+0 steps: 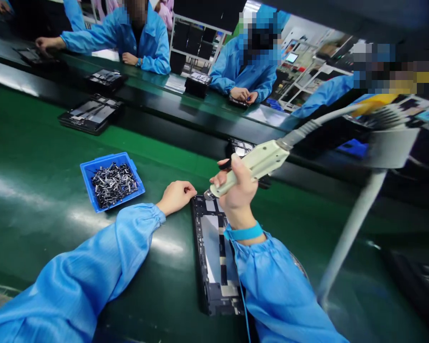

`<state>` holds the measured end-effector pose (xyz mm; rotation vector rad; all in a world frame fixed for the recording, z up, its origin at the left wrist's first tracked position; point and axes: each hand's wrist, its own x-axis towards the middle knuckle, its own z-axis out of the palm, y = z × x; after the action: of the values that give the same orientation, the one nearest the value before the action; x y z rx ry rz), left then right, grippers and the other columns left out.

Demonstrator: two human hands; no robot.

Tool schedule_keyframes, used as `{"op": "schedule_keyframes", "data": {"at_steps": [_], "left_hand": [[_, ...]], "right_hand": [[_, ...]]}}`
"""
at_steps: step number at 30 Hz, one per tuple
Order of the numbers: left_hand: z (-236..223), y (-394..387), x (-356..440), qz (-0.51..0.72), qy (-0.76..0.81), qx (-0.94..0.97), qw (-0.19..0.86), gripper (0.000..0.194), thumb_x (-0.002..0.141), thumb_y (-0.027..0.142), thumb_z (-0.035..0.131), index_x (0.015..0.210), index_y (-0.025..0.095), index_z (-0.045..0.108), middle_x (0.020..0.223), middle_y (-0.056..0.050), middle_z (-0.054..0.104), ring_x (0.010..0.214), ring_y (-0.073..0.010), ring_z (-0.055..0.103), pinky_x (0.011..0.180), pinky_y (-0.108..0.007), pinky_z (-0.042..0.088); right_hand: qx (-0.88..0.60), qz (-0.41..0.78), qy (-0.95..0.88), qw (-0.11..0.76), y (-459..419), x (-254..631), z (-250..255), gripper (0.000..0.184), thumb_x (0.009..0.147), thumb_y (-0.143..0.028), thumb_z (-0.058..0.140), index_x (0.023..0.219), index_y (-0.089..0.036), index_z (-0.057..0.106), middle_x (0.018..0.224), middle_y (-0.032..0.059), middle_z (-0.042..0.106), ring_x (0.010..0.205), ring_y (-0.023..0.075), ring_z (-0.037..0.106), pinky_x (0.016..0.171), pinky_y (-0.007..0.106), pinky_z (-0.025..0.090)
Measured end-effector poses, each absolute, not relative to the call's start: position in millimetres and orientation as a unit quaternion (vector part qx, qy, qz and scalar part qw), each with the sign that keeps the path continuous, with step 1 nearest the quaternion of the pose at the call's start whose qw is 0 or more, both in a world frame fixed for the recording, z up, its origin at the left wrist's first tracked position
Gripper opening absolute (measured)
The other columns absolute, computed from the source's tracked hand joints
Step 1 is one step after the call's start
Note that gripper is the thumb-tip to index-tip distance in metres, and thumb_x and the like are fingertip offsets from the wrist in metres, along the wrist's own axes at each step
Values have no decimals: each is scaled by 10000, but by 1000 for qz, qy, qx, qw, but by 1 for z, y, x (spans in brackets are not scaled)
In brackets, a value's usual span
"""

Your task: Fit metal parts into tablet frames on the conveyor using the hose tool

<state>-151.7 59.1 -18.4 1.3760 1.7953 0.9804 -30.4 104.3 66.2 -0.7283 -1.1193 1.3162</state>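
My right hand [238,190] is wrapped round a cream electric screwdriver [264,162], its metal tip angled down to the upper end of an opened tablet-like device [210,252]. The device is black-framed, with grey panels and a dark ribbon strip, and lies flat on the green bench. At its upper left corner sits my left hand [178,196], fingers curled and pinched together. What those fingertips hold, if anything, is too small to make out. A blue strap [246,232] circles my right wrist, and a thin blue cord runs down beside the device.
A blue bin [89,190] of small metal-and-black parts stands left of my left hand. Stacked opened devices [93,114] rest farther back, near a dark conveyor strip [157,124]. A pale post [353,238] rises at right. Co-workers in blue work across the line.
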Motion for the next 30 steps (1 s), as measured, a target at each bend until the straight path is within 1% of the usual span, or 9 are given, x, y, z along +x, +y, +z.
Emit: {"op": "schedule_keyframes", "data": {"at_steps": [5, 9, 17, 24, 30], "left_hand": [[-18, 59, -150, 372, 685, 529, 336, 125, 885, 163, 694, 861, 151, 816, 769, -20, 763, 713, -155, 636, 655, -241, 406], [-15, 57, -149, 366, 686, 533, 335, 145, 878, 164, 678, 863, 162, 822, 776, -15, 764, 715, -154, 632, 656, -247, 392], [-13, 57, -149, 359, 685, 536, 337, 155, 884, 160, 668, 877, 153, 823, 784, -18, 765, 697, -148, 614, 654, -250, 385], [-13, 57, -150, 356, 690, 538, 329, 141, 888, 171, 689, 895, 155, 828, 778, -18, 763, 703, -150, 619, 645, -246, 377], [-13, 57, -150, 358, 688, 541, 326, 150, 886, 169, 680, 895, 158, 829, 793, -19, 770, 719, -151, 637, 665, -240, 401]], "right_hand": [[-319, 567, -479, 590, 106, -44, 55, 359, 733, -536, 791, 699, -195, 686, 387, -93, 451, 331, 80, 438, 413, 241, 478], [-326, 568, -475, 588, 104, -47, 51, 348, 699, -520, 807, 678, -192, 692, 380, -88, 468, 324, 76, 432, 407, 240, 478], [-328, 573, -477, 580, 105, -48, 50, 327, 686, -496, 799, 619, -208, 658, 362, -84, 468, 317, 81, 445, 408, 240, 491], [-328, 570, -482, 579, 104, -49, 49, 336, 690, -511, 802, 642, -206, 669, 369, -88, 474, 326, 77, 434, 420, 242, 495], [-328, 566, -485, 581, 103, -48, 50, 318, 705, -502, 802, 660, -207, 692, 381, -89, 484, 336, 77, 429, 414, 241, 475]]}}
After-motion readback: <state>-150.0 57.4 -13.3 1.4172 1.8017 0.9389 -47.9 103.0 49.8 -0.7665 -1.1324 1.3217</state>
